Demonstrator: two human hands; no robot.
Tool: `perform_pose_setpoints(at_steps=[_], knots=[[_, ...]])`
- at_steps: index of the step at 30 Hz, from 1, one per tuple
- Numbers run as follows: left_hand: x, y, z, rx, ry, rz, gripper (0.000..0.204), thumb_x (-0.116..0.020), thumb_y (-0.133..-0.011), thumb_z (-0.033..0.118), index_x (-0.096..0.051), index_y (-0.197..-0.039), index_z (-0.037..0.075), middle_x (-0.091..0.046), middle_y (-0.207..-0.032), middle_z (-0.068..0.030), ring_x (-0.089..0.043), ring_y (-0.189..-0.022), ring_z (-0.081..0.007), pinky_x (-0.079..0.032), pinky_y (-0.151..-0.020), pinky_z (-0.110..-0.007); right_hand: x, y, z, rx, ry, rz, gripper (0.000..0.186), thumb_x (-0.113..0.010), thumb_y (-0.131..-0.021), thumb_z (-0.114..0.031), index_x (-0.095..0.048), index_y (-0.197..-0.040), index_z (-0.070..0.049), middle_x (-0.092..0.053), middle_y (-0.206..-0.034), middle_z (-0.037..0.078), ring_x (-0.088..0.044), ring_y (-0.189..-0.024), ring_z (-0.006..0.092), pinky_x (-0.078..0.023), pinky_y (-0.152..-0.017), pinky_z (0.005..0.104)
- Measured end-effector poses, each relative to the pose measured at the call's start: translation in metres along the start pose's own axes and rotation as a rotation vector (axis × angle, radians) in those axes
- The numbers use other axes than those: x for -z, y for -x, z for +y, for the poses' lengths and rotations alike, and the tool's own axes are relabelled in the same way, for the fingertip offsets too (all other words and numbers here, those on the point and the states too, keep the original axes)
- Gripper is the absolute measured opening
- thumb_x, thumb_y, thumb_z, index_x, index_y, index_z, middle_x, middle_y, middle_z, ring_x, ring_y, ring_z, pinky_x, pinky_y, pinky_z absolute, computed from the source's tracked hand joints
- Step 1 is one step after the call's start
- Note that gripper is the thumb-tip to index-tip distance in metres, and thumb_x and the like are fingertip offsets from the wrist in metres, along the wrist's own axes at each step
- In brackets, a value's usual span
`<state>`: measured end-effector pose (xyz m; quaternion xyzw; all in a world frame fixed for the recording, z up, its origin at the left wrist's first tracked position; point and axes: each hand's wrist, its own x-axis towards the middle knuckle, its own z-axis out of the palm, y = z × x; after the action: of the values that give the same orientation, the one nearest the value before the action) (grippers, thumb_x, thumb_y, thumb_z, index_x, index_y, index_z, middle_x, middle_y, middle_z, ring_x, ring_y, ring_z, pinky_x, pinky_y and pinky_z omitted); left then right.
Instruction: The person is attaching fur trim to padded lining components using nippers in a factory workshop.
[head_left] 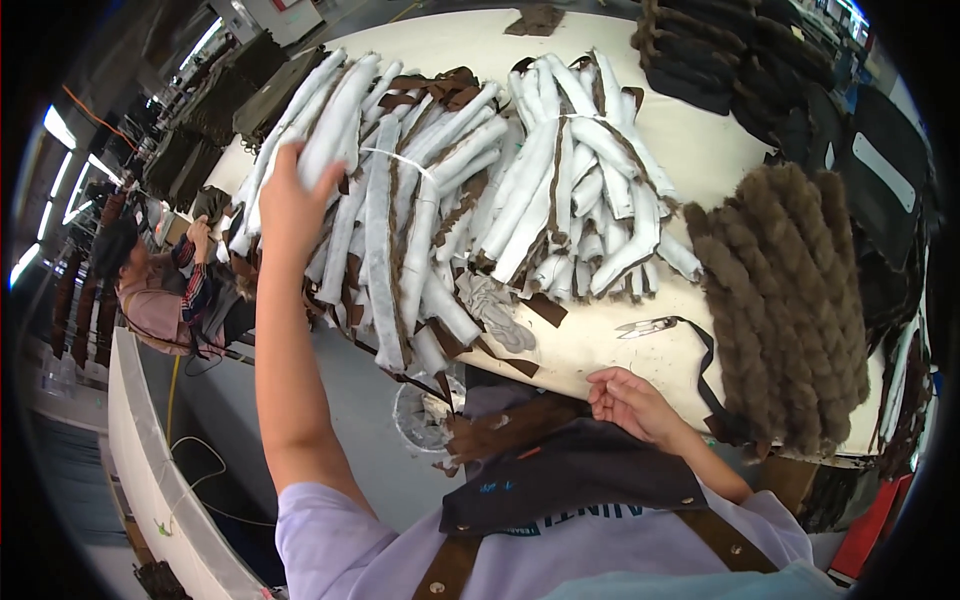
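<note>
My left hand [290, 205] reaches over the left bundle of long, white-backed fur strips [345, 125], thumb and fingers apart, slightly blurred. It lies against the strips without visibly closing round one. My right hand [632, 402] is at the table's near edge, palm partly up, its fingers loosely bent and nothing visible in them. Beside the left bundle, a second pile of white-backed strips [535, 210] with brown fur edges is tied with a white band. Thread snips [648, 327] with a dark strap lie just beyond my right hand.
Brown fur strips [785, 310] hang over the table's right side, near dark pieces [885, 180]. A grey glove [495, 312] lies by the bundles. Below the edge is a clear-lined bin [415, 415]. Another person [155, 300] sits at the left, hands on dark material.
</note>
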<state>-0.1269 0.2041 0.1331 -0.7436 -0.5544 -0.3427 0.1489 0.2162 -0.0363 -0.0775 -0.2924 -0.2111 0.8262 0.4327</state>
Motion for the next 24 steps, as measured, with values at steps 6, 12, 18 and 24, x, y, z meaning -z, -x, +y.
perform_pose_setpoints(at_steps=[6,12,18,24], knots=[[0.06,0.135,0.074,-0.05,0.796,-0.767,0.033,-0.067,-0.076,0.02,-0.054,-0.1,0.001,-0.059,-0.077,-0.01,-0.056,-0.066,-0.0149,-0.045,-0.062,-0.027,-0.033,0.005,-0.043,0.359,0.129,-0.147,0.068,-0.063,-0.078,-0.026,-0.026,-0.13,-0.004,-0.052,-0.096,0.008,-0.052,-0.082,0.0136,-0.043,-0.07,0.0268],[0.023,0.187,0.07,0.216,1.075,-1.293,0.03,-0.064,-0.079,0.018,-0.054,-0.101,-0.001,-0.057,-0.081,-0.0061,-0.05,-0.072,-0.0119,-0.042,-0.065,-0.027,-0.036,0.007,-0.064,0.469,0.29,-0.017,0.053,-0.07,-0.068,0.0,-0.047,-0.117,-0.002,-0.056,-0.104,0.007,-0.056,-0.096,0.0175,-0.047,-0.084,0.0325],[0.006,0.203,0.074,0.367,1.139,-1.481,0.036,-0.066,-0.075,0.016,-0.053,-0.103,-0.002,-0.057,-0.082,-0.0088,-0.051,-0.075,-0.0142,-0.042,-0.069,-0.027,-0.043,0.016,-0.066,0.579,0.386,0.032,0.032,-0.067,-0.067,0.004,-0.055,-0.095,-0.002,-0.055,-0.09,0.006,-0.053,-0.086,0.0147,-0.043,-0.076,0.0276],[0.006,0.186,0.118,-0.102,0.487,-0.899,0.028,-0.062,-0.073,0.004,-0.054,-0.1,-0.001,-0.056,-0.092,-0.0161,-0.053,-0.086,-0.0322,-0.041,-0.077,-0.035,-0.063,0.043,-0.066,0.741,0.373,0.4,0.017,-0.071,-0.073,-0.008,-0.06,-0.083,-0.001,-0.061,-0.077,0.002,-0.054,-0.074,0.006,-0.043,-0.066,0.022]])
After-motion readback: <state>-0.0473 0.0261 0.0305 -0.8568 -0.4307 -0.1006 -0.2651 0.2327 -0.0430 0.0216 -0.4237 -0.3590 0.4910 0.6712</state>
